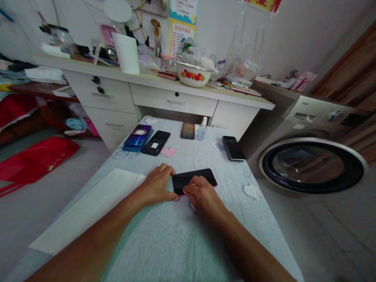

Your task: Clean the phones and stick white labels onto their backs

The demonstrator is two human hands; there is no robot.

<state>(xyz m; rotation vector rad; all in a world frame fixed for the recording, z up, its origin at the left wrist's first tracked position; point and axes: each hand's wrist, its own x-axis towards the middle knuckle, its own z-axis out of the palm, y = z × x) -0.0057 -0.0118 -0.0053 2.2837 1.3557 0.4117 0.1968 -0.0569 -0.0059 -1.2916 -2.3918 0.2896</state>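
A smartphone (195, 178) with a dark screen and a pinkish edge lies flat on the cloth-covered table. My left hand (157, 184) grips its left end, fingers at the far corner and thumb at the near one. Over the screen, my right hand (202, 196) is closed in a pinch, fingertips down near the phone's lower left part. Whatever those fingers hold is too hidden to name. Beyond the phone stand a small clear spray bottle (201, 130) with a white cap and a brownish patterned stack of flat pieces (187, 131).
Blue phones (138, 136) and a black phone (156, 143) lie at the far left, dark stacked phones (234, 149) at the right. A white paper sheet (91, 209) stretches beside my left forearm. Behind is a cluttered desk (173, 102); a washing machine (311, 164) stands right.
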